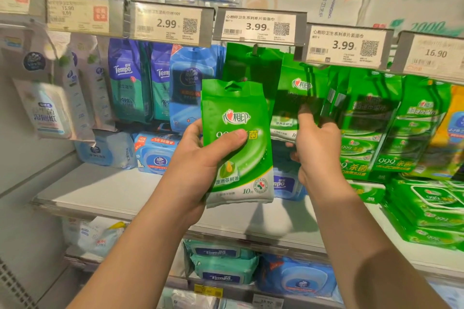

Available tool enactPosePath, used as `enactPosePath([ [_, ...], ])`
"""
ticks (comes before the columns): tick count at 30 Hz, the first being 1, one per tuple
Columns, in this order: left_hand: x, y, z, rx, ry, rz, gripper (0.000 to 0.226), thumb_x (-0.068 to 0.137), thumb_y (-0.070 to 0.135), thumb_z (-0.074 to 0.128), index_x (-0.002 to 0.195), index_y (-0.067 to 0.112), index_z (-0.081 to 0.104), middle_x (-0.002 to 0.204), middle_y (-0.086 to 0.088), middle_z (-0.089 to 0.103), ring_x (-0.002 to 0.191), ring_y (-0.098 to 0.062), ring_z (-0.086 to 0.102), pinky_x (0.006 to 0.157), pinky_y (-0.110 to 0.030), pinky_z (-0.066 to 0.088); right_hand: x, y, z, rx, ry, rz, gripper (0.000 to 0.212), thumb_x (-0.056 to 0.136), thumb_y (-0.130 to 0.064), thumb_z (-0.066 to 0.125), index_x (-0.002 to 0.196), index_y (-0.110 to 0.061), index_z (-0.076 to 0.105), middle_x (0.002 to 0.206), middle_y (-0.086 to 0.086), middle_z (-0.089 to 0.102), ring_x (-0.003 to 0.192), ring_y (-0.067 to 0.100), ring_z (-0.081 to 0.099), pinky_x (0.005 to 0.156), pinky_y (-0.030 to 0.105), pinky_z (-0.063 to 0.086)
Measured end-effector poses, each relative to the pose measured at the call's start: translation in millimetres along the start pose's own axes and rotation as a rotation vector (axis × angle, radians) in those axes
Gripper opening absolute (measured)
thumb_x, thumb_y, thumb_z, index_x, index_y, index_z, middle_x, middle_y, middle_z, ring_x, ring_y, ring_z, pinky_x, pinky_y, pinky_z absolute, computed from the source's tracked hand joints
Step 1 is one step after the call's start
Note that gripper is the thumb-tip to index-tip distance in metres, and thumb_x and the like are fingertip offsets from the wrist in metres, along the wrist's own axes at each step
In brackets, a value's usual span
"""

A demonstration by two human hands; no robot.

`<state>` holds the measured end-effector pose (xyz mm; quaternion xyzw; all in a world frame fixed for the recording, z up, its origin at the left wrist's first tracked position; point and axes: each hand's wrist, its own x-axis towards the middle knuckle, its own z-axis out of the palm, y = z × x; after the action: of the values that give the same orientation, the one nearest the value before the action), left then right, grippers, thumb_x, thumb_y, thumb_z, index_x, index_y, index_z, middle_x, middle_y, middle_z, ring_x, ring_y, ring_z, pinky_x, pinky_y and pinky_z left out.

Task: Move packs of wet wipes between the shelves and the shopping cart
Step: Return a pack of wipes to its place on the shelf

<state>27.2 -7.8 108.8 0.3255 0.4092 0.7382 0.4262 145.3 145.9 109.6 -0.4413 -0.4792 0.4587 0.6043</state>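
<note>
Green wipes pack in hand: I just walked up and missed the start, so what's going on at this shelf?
A person stands at a store shelf of wet wipes. The left hand grips a green wipes pack, held up in front of the display and free of any hook. The right hand reaches to a second green pack hanging under a 3.99 price tag, fingers at its lower edge. No cart is in view.
</note>
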Motion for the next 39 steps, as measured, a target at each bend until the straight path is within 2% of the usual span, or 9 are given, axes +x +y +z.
enactPosePath([
  [3,-1.0,0.0,-0.4,0.000,-0.002,0.000,0.071,0.064,0.019,0.079,0.131,0.010,0.060,0.110,-0.011,0.078,0.093,-0.030,0.078,0.079,-0.044,0.065,-2.7,10.3,-9.2,0.054,-0.033,0.061,0.023,0.099,-0.036,0.056,0.101,-0.014,0.051,0.082,0.004,0.053,0.062,0.017,0.062,0.044,0.026,0.038],
  [10,-4.4,-0.9,0.6,-0.001,-0.015,-0.001,0.068,0.064,0.019,0.078,0.129,0.010,0.061,0.109,-0.012,0.078,0.092,-0.030,0.078,0.076,-0.043,0.065,-25.5,25.5,-16.7,0.202,-0.064,0.233,0.053,0.101,-0.035,0.059,0.145,-0.009,0.044,0.134,0.008,0.057,0.091,0.020,0.074,0.062,0.029,0.056],
  [14,-6.4,-2.7,1.0,0.014,-0.027,-0.004,0.067,0.063,0.019,0.078,0.128,0.012,0.061,0.108,-0.010,0.079,0.090,-0.028,0.078,0.076,-0.042,0.065,-39.1,28.9,-23.5,0.169,-0.094,0.277,0.035,0.102,-0.035,0.058,0.131,-0.017,0.054,0.125,0.003,0.059,0.092,0.019,0.070,0.073,0.036,0.055],
  [19,-7.4,-6.5,3.3,0.039,-0.043,-0.001,0.067,0.063,0.019,0.078,0.128,0.011,0.062,0.108,-0.009,0.079,0.091,-0.026,0.078,0.078,-0.040,0.065,-54.9,36.1,-27.7,0.140,-0.045,0.250,0.012,0.102,-0.032,0.057,0.102,-0.020,0.058,0.096,0.000,0.058,0.072,0.016,0.055,0.062,0.032,0.043],
  [24,-7.3,-9.2,5.9,0.041,-0.057,0.008,0.070,0.062,0.019,0.079,0.129,0.011,0.060,0.107,-0.008,0.079,0.088,-0.022,0.078,0.074,-0.035,0.064,-73.0,30.3,-34.0,0.138,-0.046,0.104,0.020,0.102,-0.035,0.056,0.091,-0.021,0.064,0.085,-0.001,0.057,0.068,0.012,0.046,0.065,0.028,0.036],
  [27,-7.3,-11.8,7.5,0.059,-0.053,0.005,0.073,0.062,0.012,0.089,0.129,0.011,0.060,0.107,-0.008,0.079,0.090,-0.024,0.078,0.076,-0.037,0.064,-88.4,15.5,-39.8,0.191,-0.180,-0.061,0.025,0.099,-0.040,0.059,0.091,-0.017,0.064,0.070,-0.008,0.053,0.064,0.010,0.045,0.061,0.027,0.037],
  [30,-7.5,-14.5,9.2,0.069,-0.071,-0.002,0.067,0.068,0.013,0.085,0.129,0.012,0.060,0.111,-0.011,0.078,0.095,-0.030,0.077,0.079,-0.042,0.064,-101.6,1.9,-44.7,0.172,-0.424,-0.219,0.044,0.081,-0.050,0.069,0.106,-0.015,0.062,0.077,0.000,0.058,0.071,0.012,0.054,0.063,0.027,0.045],
  [35,-7.6,-15.8,9.8,0.064,-0.091,0.008,0.063,0.069,0.012,0.083,0.127,0.012,0.061,0.110,-0.012,0.078,0.096,-0.032,0.077,0.079,-0.043,0.064,-104.8,-4.0,-46.0,0.166,-0.567,-0.184,0.063,0.070,-0.025,0.093,0.118,-0.016,0.054,0.096,0.004,0.074,0.086,0.014,0.072,0.071,0.023,0.056],
  [39,-7.5,-15.0,11.4,0.074,-0.085,0.029,0.067,0.066,0.008,0.087,0.127,0.012,0.060,0.108,-0.011,0.078,0.095,-0.030,0.077,0.076,-0.038,0.064,-105.5,-2.4,-48.4,0.191,-0.578,-0.163,0.060,0.066,-0.021,0.081,0.120,-0.011,0.057,0.100,-0.003,0.077,0.092,0.012,0.075,0.072,0.020,0.057],
])
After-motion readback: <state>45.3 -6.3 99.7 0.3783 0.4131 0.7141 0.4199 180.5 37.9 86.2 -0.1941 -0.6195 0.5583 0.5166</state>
